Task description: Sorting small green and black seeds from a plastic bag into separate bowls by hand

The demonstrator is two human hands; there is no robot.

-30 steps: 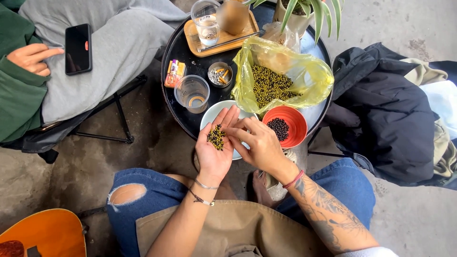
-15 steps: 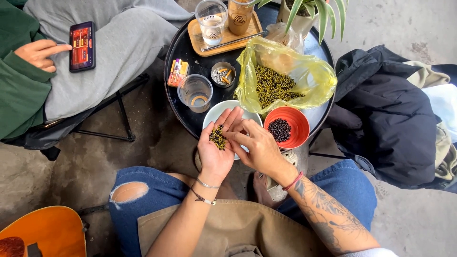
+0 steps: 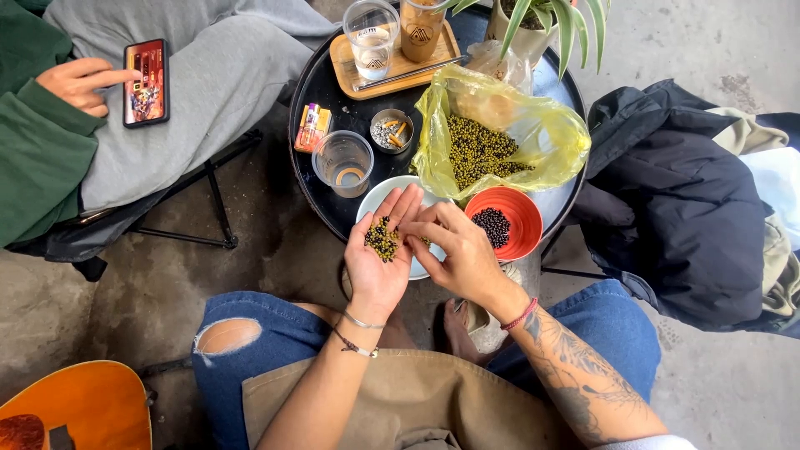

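Observation:
My left hand (image 3: pixel 381 258) is held palm up over a white bowl (image 3: pixel 375 198), cupping a small pile of green and dark peppercorns (image 3: pixel 382 240). My right hand (image 3: pixel 458 252) sits beside it, fingertips pinched at the edge of that pile, over the bowl. Just right of my hands stands a red bowl (image 3: pixel 525 229) holding dark peppercorns (image 3: pixel 493 226). Behind it a yellow plastic bag (image 3: pixel 533 133) lies open with many green peppercorns (image 3: pixel 479 152) inside.
All rests on a round black tray table (image 3: pixel 321 83) with a clear cup (image 3: pixel 343 162), an ashtray (image 3: pixel 392 131), a lighter (image 3: pixel 309 127), a wooden tray (image 3: pixel 350 62) with drinks and a plant (image 3: pixel 550 21). Another person holds a phone (image 3: pixel 146 82) at left. Dark jacket (image 3: pixel 675 208) right, guitar (image 3: pixel 79 408) bottom left.
My hands stay over the white bowl, the right fingers still picking at the pile in my left palm. The view has shifted slightly; the other person's phone screen lit up.

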